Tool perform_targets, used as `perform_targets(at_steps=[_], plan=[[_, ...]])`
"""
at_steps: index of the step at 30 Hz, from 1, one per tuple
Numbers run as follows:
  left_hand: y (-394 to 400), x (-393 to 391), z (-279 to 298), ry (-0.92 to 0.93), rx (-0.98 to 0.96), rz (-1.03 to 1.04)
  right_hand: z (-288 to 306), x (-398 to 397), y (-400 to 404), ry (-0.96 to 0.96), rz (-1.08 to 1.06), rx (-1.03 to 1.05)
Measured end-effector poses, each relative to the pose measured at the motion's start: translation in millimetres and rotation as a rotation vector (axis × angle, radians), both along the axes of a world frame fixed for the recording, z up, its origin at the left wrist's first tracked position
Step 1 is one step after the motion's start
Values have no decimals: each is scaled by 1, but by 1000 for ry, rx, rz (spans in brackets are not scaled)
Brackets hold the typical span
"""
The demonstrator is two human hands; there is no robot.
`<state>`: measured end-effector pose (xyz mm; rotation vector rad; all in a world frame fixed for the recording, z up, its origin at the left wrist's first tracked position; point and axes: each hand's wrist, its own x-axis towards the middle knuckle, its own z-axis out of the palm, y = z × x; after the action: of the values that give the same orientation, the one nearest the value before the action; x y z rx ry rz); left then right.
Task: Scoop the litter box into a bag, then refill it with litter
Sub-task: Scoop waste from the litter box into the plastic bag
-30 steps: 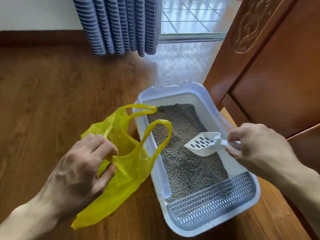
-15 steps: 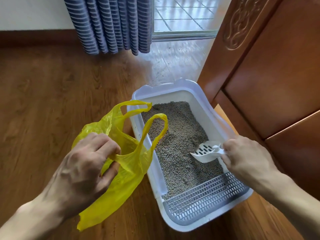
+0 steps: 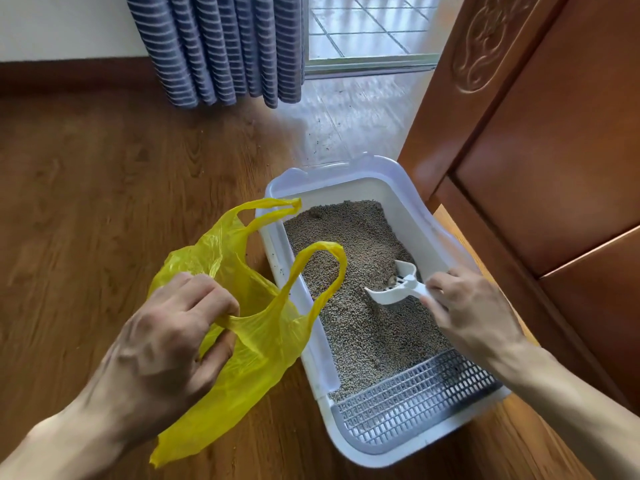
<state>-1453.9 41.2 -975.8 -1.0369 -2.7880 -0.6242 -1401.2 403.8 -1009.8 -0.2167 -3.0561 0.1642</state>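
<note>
Right hand [image 3: 474, 306] curled round the handle of the white scoop [image 3: 393, 289], clamped on it; scoop head tilted on edge and dug into the grey litter [image 3: 360, 271] near the right wall of the litter box [image 3: 311, 344], a small clump looks caught at the slots; left hand [image 3: 166, 341] pinches the top edge of the yellow bag [image 3: 256, 341] between thumb and curled fingers, clamped on the plastic; bag hangs just beside the box's left wall, one handle loop flopped over the rim and above the litter, other loop at the far left corner; bag mouth looks barely open, mostly bunched; box sits on the wood floor [image 3: 104, 202], close to a wooden cabinet [image 3: 554, 168] on the right, grated step [image 3: 415, 407] at the near end; striped curtain [image 3: 221, 46] at the back; judgement: scooping step just starting, nothing visibly in the bag yet, refill not begun; risks: bag mouth held by one pinch only, so a loaded scoop could miss it and spill on the floor; loose loop over the box could snag the scoop on the way across; a steeply tilted scoop may drop the clump before it reaches the bag; thin plastic could slip from the pinch once weight goes in.
</note>
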Motion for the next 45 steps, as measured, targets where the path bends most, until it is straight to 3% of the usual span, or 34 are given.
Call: perform_targets(at_steps=[26,45], plan=[[-8,-9,-14,-13,41,46,17,18,-8,141,79,-297],[-1,-4,-6,-8,36,38,13,17,-6,223,48,-324]])
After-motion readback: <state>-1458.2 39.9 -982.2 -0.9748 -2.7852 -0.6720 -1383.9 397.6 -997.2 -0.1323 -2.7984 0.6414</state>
